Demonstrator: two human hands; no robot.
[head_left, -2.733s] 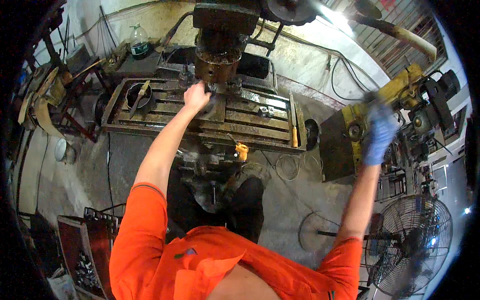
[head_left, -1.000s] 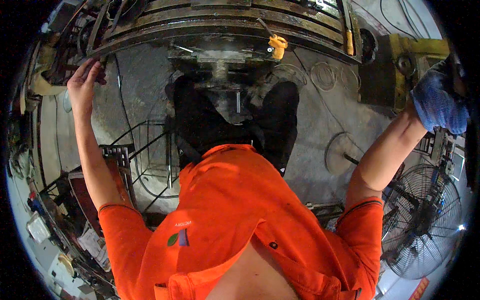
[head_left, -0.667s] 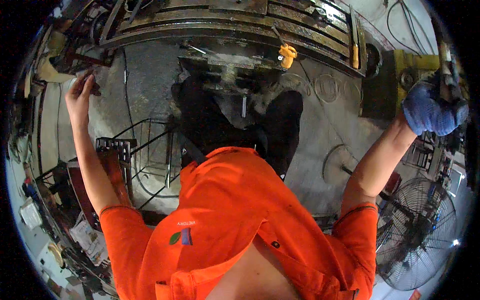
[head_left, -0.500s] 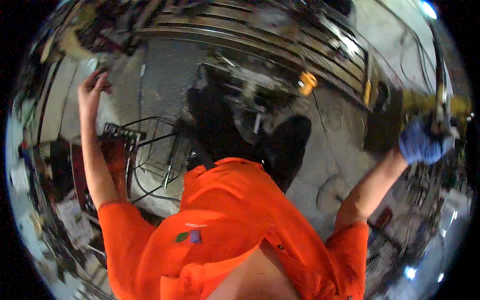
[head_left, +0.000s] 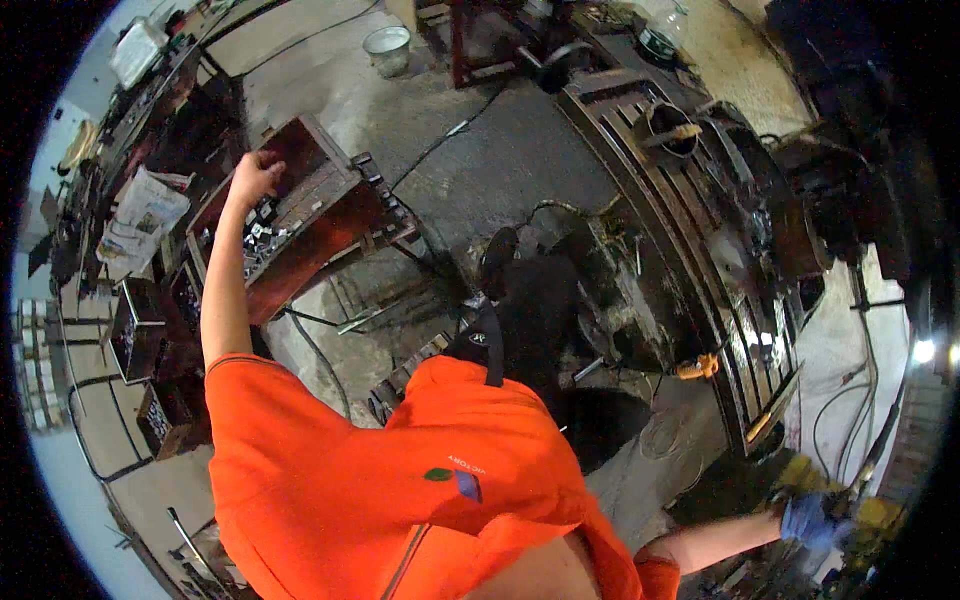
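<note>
My left hand [head_left: 257, 180], bare, is over a rusty open metal box [head_left: 330, 222] at the left. Its fingers are loosely bent and apart, with nothing visible between them. Small metal pieces [head_left: 262, 238] lie in the box, just below that hand. Far off at the lower right, my right hand [head_left: 812, 522] wears a blue glove and is smeared by motion. It appears closed around the lower end of a long dark rod-shaped tool [head_left: 868, 462], whose kind I cannot make out.
A slatted metal bench [head_left: 690, 220] runs along the right, with an orange tool [head_left: 698, 367] at its near edge. A bucket [head_left: 388, 50] stands on the floor at the back. Newspaper [head_left: 145, 218] and small bins [head_left: 137, 325] are at the left. Cables [head_left: 450, 135] cross the floor.
My view has swung left, so the bench appears farther right. My left hand has come over the metal box. The gloved right hand now appears lower in view.
</note>
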